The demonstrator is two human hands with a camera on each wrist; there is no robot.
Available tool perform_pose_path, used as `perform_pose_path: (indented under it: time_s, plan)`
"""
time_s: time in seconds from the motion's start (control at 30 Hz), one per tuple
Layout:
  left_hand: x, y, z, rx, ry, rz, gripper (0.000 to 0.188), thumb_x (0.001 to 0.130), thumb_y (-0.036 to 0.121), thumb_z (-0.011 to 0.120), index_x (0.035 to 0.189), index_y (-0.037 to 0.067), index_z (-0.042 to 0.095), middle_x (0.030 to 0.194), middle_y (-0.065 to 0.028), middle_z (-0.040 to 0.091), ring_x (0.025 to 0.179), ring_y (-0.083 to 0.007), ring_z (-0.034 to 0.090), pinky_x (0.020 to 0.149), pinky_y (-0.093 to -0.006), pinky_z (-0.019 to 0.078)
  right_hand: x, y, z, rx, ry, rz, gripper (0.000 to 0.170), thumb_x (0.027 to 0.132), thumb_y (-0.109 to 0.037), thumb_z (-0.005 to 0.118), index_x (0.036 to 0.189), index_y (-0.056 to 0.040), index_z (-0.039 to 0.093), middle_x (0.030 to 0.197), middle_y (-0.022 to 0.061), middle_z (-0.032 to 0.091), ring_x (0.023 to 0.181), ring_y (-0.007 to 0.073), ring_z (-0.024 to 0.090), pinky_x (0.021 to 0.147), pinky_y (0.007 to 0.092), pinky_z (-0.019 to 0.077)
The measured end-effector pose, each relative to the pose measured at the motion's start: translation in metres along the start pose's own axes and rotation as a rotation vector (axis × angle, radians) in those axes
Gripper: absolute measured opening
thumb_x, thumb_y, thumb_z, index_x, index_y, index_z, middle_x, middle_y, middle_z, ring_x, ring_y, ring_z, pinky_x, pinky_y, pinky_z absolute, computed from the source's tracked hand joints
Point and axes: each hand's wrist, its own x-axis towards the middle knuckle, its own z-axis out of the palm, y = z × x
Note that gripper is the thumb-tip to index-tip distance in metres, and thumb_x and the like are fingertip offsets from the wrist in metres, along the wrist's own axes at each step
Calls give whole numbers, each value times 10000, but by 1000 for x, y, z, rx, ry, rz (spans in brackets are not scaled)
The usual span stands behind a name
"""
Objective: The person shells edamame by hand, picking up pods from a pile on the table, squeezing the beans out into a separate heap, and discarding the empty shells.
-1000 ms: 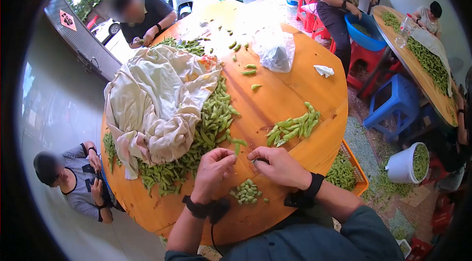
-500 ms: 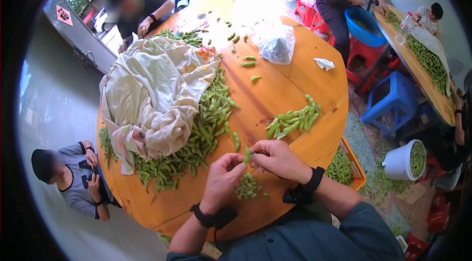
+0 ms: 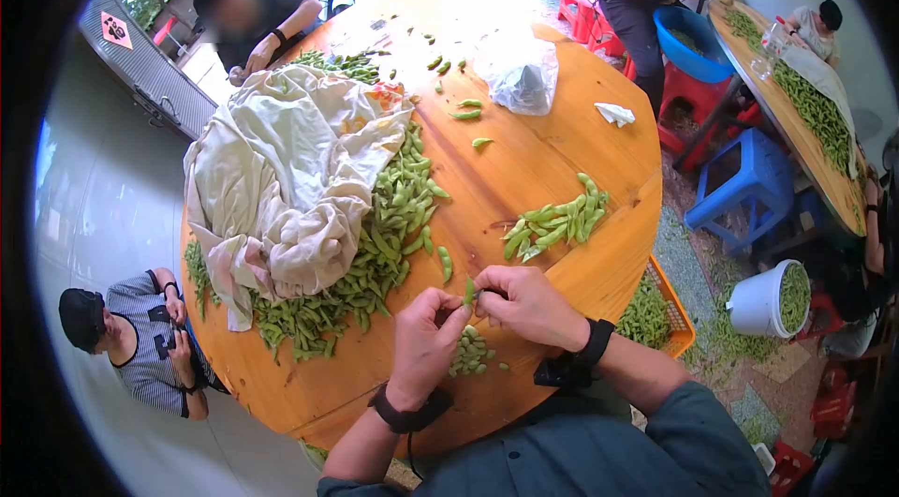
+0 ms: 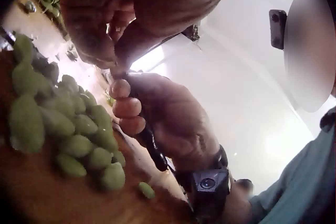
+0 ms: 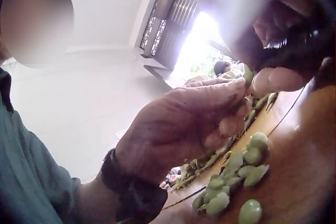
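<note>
Close together over the near part of the table, both hands work on one green soybean pod. My left hand pinches the pod between thumb and fingers, its tip sticking up. Curled fingers of my right hand grip a slim dark tool and meet the pod's side; the tool's working end is hidden. Below the hands lies a small heap of shelled green beans, large in the left wrist view. A single pod lies just beyond the left hand.
A cream cloth covers part of a big pod pile at left. A smaller pod heap and a plastic bag lie on the round table. An orange crate stands beside its right edge. Other people sit around.
My left hand has brought a pod from beside the pile toward me, and the hands have come together on it. In the last half second they have barely moved.
</note>
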Motion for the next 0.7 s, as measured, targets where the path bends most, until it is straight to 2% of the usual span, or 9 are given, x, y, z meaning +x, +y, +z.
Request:
perform_pose_path:
  time_s: [0.07, 0.13, 0.17, 0.3, 0.37, 0.47, 0.57, 0.63, 0.7]
  plan:
    - [-4, 7, 5, 262, 92, 253, 139, 880, 54, 725, 889, -4, 599, 728, -26, 591, 628, -85, 560, 554, -261, 446, -1, 0, 3, -76, 34, -50, 167, 880, -97, 578, 948, 25, 668, 709, 190, 650, 640, 258, 670, 599, 382, 520]
    - [-4, 3, 8, 363, 118, 374, 148, 868, 44, 727, 893, -13, 592, 733, -40, 593, 645, -97, 565, 572, -276, 458, -2, -3, 5, -196, 101, -142, 153, 871, -87, 572, 953, 18, 647, 760, 260, 622, 704, 402, 658, 621, 452, 510]
    - [-4, 1, 9, 463, 145, 497, 159, 856, 34, 730, 897, -22, 586, 739, -54, 595, 662, -109, 570, 589, -291, 469, -2, -5, 6, -196, 101, -142, 153, 871, -87, 572, 953, 18, 647, 760, 260, 622, 704, 402, 658, 621, 452, 510]
    - [-6, -1, 3, 402, 109, 499, 127, 876, 35, 713, 879, -9, 594, 737, -49, 614, 632, -106, 570, 576, -270, 457, -2, -7, 2, -202, 24, -178, 140, 873, -77, 562, 959, 18, 617, 790, 276, 618, 761, 457, 635, 649, 486, 511]
    - [-7, 3, -4, -118, -73, -68, 94, 913, 51, 678, 858, 19, 608, 730, -41, 630, 592, -111, 568, 560, -238, 441, -1, -7, 0, -191, -29, -166, 140, 874, -76, 560, 965, 18, 610, 787, 274, 616, 761, 456, 636, 652, 490, 511]
    - [-4, 3, -13, -428, -172, -247, 82, 943, 78, 652, 876, 44, 620, 719, -22, 630, 571, -89, 551, 543, -209, 425, -2, -5, 0, -186, -49, -192, 142, 875, -83, 558, 963, 18, 605, 783, 275, 605, 762, 459, 630, 650, 481, 507]
    - [-2, 5, -20, -582, -256, -365, 60, 950, 89, 644, 910, 48, 627, 721, -17, 628, 571, -77, 539, 541, -203, 425, 0, -1, 1, -107, -75, -183, 127, 880, -76, 548, 942, 22, 600, 737, 228, 627, 659, 368, 663, 590, 421, 520]
    - [-1, 3, -19, -558, -270, -371, 72, 951, 100, 652, 916, 45, 621, 727, -16, 628, 588, -77, 552, 546, -211, 434, 0, 1, 1, 202, -169, 119, 113, 886, -68, 535, 907, 23, 599, 694, 148, 639, 574, 220, 657, 528, 342, 519]
    - [-1, 5, -18, -533, -286, -373, 86, 951, 110, 659, 921, 42, 616, 734, -15, 629, 605, -77, 566, 551, -218, 443, 0, 0, 1, 214, -159, 133, 111, 888, -67, 532, 893, 23, 597, 683, 119, 636, 563, 177, 647, 511, 320, 516]
